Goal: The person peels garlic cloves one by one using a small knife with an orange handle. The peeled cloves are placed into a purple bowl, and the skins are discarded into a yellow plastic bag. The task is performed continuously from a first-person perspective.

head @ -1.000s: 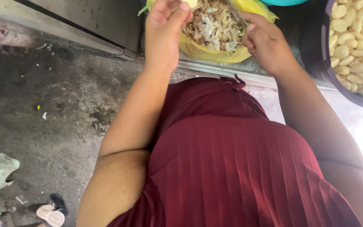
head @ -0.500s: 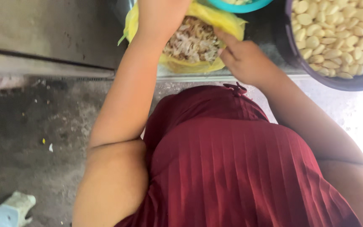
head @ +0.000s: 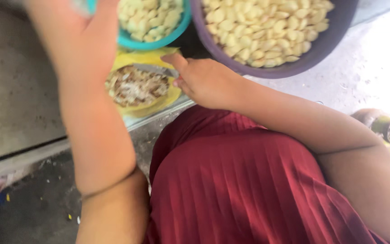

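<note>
Nearest the camera lies a dark red pleated cloth garment (head: 249, 190) over the person's lap, and both bare forearms reach away from it. Just beyond the garment's far edge, the right hand (head: 204, 81) is curled shut around a small knife with a grey metal blade (head: 156, 69), the forefinger stretched along the handle and the blade pointing left. The blade lies over a yellow plastic bag holding pale brown papery peelings (head: 136, 88), which sits beyond the garment and to its left. Farther from the garment, the left hand (head: 80, 38) is raised with its back to the camera and touches the rim of a teal plastic bowl of peeled pale cloves (head: 152, 20); how far its fingers are bent, I cannot tell. Right of that bowl, farthest from the garment, stands a large purple plastic basin full of the same pale cloves (head: 271, 31).
</note>
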